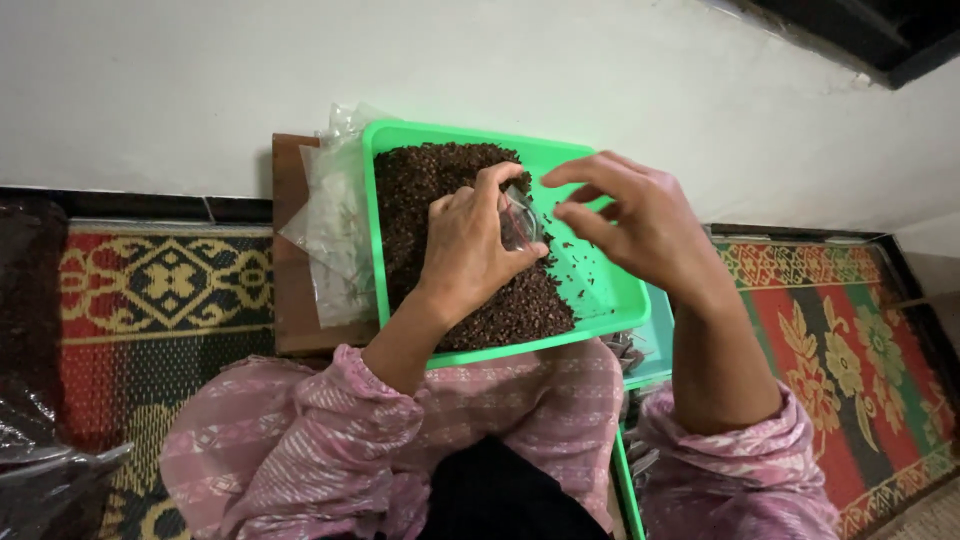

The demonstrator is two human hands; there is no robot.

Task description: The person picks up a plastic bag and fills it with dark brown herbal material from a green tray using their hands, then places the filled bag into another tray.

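Pinching small clear bag [518, 222] — left hand [470, 250] grips it over green tray [600, 300] | right hand [640, 220] open at 3 o'clock, fingers spread | keep bag mouth wide — above dark spice heap [440, 180]

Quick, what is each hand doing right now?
Left hand: closed on a small clear bag over the dark spice heap.
Right hand: open, fingers spread, holding nothing.

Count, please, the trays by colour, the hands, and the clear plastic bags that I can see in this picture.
Bright green tray, holding dark brown spice: 1
Light blue tray, partly hidden under the green one: 1
Hands, left hand and right hand: 2
Small clear bag at the left hand's fingers: 1
Pile of clear plastic bags: single bags cannot be counted
Total counted: 5
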